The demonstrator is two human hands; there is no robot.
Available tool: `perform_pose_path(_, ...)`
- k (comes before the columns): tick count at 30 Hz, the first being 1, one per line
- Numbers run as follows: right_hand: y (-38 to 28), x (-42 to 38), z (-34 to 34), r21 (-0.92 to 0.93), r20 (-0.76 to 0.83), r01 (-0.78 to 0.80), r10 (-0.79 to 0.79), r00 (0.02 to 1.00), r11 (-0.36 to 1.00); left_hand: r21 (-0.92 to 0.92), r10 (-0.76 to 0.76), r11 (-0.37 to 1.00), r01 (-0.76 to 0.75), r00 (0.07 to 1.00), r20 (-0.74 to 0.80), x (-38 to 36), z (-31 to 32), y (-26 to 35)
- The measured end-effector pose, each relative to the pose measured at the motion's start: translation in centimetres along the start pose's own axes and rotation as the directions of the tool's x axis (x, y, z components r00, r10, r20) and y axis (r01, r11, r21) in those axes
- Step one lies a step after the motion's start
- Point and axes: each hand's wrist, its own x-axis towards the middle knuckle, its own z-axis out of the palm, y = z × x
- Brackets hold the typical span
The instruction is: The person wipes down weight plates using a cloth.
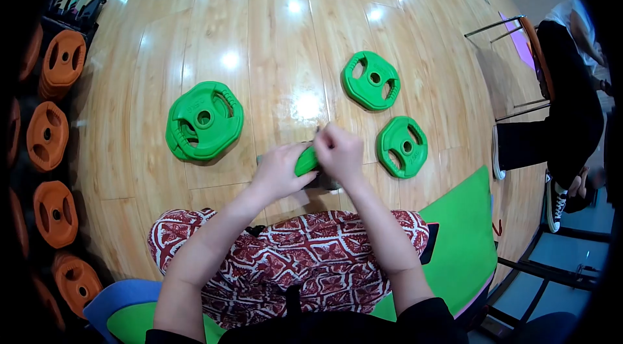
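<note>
My left hand point(283, 172) is wrapped round a smooth green object point(307, 161); its kind cannot be told, as my fingers cover much of it. My right hand point(341, 152) is closed in a fist against its right side, with a small dark tip showing above the knuckles. What that fist holds is hidden. Something dark lies under the hands, mostly covered. On the floor to the left is a green weight plate point(224, 124), seemingly stacked on another. To the right lie an upper green weight plate point(365, 92) and a lower green weight plate point(415, 160).
Orange weight plates point(57, 214) fill a rack along the left. A green mat point(464, 233) lies at my right, with a dark flat thing point(429, 243) beside my knee. A person in black trousers point(571, 104) sits on a chair point(538, 61) at the right.
</note>
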Motion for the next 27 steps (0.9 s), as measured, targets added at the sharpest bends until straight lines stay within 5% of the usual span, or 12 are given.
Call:
perform_pose_path(2,2.6,0.5,-0.1,-0.006,0.018,-0.248,0.248,0.968,0.969,-0.027,0.016,0.999,-0.017,1.000,-0.022,-0.2,0.4,-0.1)
perform_pose_path(5,3.6,0.4,-0.4,-0.007,0.087,-0.375,0.374,0.923,0.927,-0.085,0.029,0.996,-0.031,0.999,-0.024,0.0,0.3,0.0)
perform_pose_path(9,-1.3,-0.9,-0.6,-0.039,0.095,0.070,-0.066,0.993,0.997,-0.022,-0.005,1.000,0.005,0.999,0.037,-0.3,0.0,-0.6)
perform_pose_path(11,-1.4,-1.2,-0.7,-0.056,0.143,0.155,-0.146,0.979,0.986,-0.010,0.002,1.000,-0.002,0.999,0.040,-0.5,0.0,-0.5)
perform_pose_path(14,2.0,0.1,-0.9,0.007,0.090,-0.289,0.287,0.954,0.957,-0.015,0.048,0.999,-0.048,0.999,0.008,-0.1,-0.2,-0.3)
perform_pose_path(17,4.8,0.3,-0.8,0.022,0.142,-0.441,0.434,0.890,0.897,-0.027,0.050,0.998,-0.050,0.998,0.037,0.0,-0.1,-0.2)
perform_pose_path(20,3.2,-0.4,-0.2,0.111,0.094,-0.422,0.414,0.906,0.900,-0.003,0.017,1.000,-0.017,0.998,0.060,-0.3,-0.2,-0.1)
perform_pose_path(22,-1.0,-0.6,-0.4,0.038,0.049,-0.123,0.121,0.991,0.992,0.039,0.045,0.998,-0.047,0.998,0.031,-0.4,-0.1,-0.3)
perform_pose_path(24,-2.5,-1.0,-0.4,-0.062,0.170,0.156,-0.144,0.975,0.986,0.025,0.033,0.999,-0.035,0.996,0.077,-0.1,-0.5,0.2)
perform_pose_path(26,-0.9,-1.2,0.0,-0.045,0.124,0.146,-0.139,0.982,0.988,0.016,0.030,0.999,-0.032,0.992,0.126,0.0,-0.5,0.3)
perform_pose_path(27,0.3,-0.7,-0.2,-0.037,0.057,0.001,0.002,0.998,0.999,-0.002,0.069,0.998,-0.069,0.995,0.077,0.0,-0.1,0.0)
